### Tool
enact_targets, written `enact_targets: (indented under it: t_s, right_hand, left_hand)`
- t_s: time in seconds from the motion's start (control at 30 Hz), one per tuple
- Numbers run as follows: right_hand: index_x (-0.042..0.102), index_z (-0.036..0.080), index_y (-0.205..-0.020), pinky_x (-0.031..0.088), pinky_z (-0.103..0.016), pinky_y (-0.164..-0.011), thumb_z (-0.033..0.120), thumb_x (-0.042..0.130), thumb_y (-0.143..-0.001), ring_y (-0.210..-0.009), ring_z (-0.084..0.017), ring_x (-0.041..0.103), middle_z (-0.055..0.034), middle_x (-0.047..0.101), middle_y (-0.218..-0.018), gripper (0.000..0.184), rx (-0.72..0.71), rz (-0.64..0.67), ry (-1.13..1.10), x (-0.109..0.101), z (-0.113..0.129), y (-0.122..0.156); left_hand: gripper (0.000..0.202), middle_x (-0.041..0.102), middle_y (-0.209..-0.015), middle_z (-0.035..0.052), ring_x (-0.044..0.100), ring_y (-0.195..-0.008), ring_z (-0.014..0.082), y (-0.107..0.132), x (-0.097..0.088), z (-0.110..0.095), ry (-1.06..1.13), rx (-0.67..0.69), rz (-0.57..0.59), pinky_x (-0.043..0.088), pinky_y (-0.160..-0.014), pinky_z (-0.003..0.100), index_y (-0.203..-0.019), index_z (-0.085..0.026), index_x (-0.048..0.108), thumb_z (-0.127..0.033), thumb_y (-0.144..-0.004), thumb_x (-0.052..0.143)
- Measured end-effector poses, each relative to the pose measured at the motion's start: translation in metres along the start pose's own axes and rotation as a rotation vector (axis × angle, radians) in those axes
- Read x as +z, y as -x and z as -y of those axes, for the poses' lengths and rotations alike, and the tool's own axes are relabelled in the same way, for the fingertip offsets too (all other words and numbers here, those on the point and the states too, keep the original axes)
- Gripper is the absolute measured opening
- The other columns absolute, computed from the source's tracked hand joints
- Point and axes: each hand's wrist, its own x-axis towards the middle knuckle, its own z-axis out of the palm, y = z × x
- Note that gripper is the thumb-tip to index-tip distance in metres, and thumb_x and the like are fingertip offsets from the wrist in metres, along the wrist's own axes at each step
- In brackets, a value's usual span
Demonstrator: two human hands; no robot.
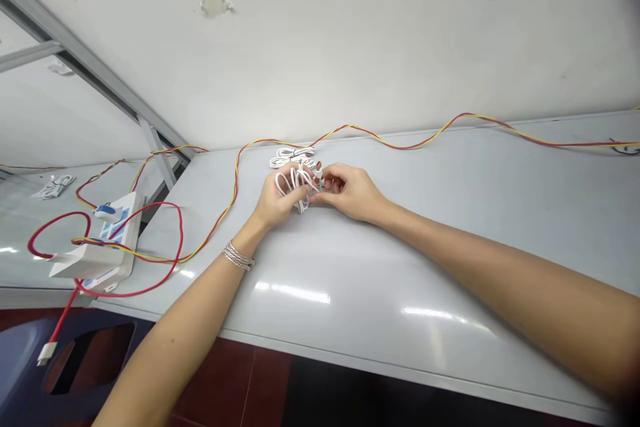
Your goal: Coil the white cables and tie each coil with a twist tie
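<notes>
My left hand point(277, 202) is closed around a coil of thin white cable point(296, 185), with loops wrapped over its fingers. A silver bracelet point(238, 257) circles that wrist. My right hand point(350, 191) touches the same coil from the right, its fingers pinched on a cable end. Both hands hover just above the grey table point(450, 213), near its far edge. Another white cable bundle point(291, 156) lies on the table just behind the hands.
A twisted red-and-yellow wire point(400, 144) runs along the table's far edge by the wall. At left a white power strip point(111, 235) sits with a red cable point(165, 267) looped around it. A second white cable bundle point(54, 185) lies on the neighbouring table.
</notes>
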Motion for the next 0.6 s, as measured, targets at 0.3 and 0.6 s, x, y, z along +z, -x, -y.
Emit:
enact_targets:
  t_s: [0.3,0.6]
  right_hand:
    - [0.060,0.020,-0.078,0.039,-0.028,-0.063,0.035,0.084,-0.075,-0.061,-0.013,0.053,0.0038,0.062,-0.068,0.028,0.008,0.147,0.039,-0.0019,0.0049,0.0024]
    - [0.063,0.019,-0.092,0.040,-0.028,-0.062,0.042,0.068,-0.089,-0.061,-0.013,0.053,-0.0005,0.067,-0.076,0.024,-0.033,0.085,0.015,0.0001,0.0012,0.0040]
  left_hand:
    - [0.031,0.066,-0.075,0.0016,0.059,-0.067,0.0140,0.0006,0.0046,-0.0020,-0.120,0.017,-0.058,0.049,-0.064,0.031,-0.084,-0.019,0.067,-0.040,-0.074,0.086]
    - [0.022,0.073,-0.085,0.0054,0.070,-0.078,0.0204,-0.0010,0.0020,0.0025,0.026,-0.045,-0.099,0.055,-0.072,0.033,-0.092,-0.018,0.071,-0.030,-0.074,0.075]
